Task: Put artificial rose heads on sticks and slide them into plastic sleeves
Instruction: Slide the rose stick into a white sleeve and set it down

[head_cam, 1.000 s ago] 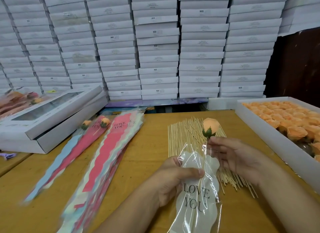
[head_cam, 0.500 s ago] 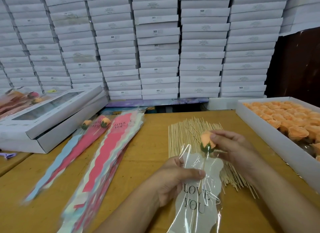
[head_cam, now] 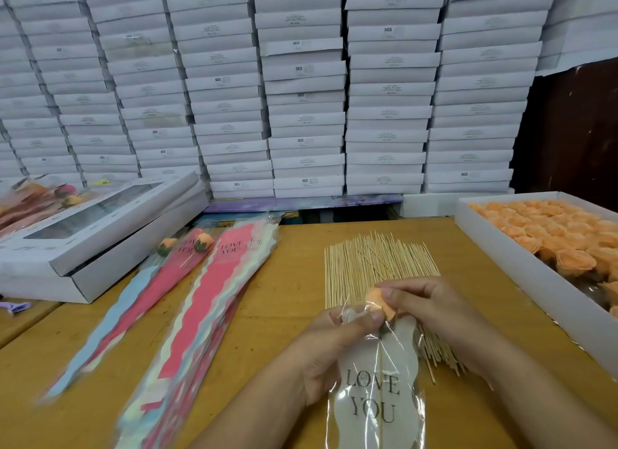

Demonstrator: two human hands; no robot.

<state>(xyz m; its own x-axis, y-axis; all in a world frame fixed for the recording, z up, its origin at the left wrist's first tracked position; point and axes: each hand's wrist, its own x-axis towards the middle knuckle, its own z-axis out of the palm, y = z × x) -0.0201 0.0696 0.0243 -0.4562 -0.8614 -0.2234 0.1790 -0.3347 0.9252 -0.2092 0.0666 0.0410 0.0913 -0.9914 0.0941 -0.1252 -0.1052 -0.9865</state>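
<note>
**Rose at sleeve mouth**

Yellow tabletop [head_cam: 274,331], white boxes [head_cam: 301,90] stacked far. We see left hand [head_cam: 331,345] pinching clear "LOVE YOU" sleeve [head_cam: 374,391] near its mouth; right hand [head_cam: 431,311] grip pinches orange rose head [head_cam: 379,299] there, over the sticks [head_cam: 368,261].

Counts: 2 hands, left hand [head_cam: 329,351] and right hand [head_cam: 431,311]. 1 rose head [head_cam: 379,299] and 1 clear "LOVE YOU" sleeve [head_cam: 373,398] in hand. 2 finished sleeved roses [head_cam: 187,248] lying left. 1 stack of empty sleeves [head_cam: 200,315]. 1 spread of sticks [head_cam: 374,261], too many to count. 1 tray of rose heads [head_cam: 535,281], dozens. 1 window box [head_cam: 100,228]. Wall of white boxes [head_cam: 304,80], uncountable.
</note>
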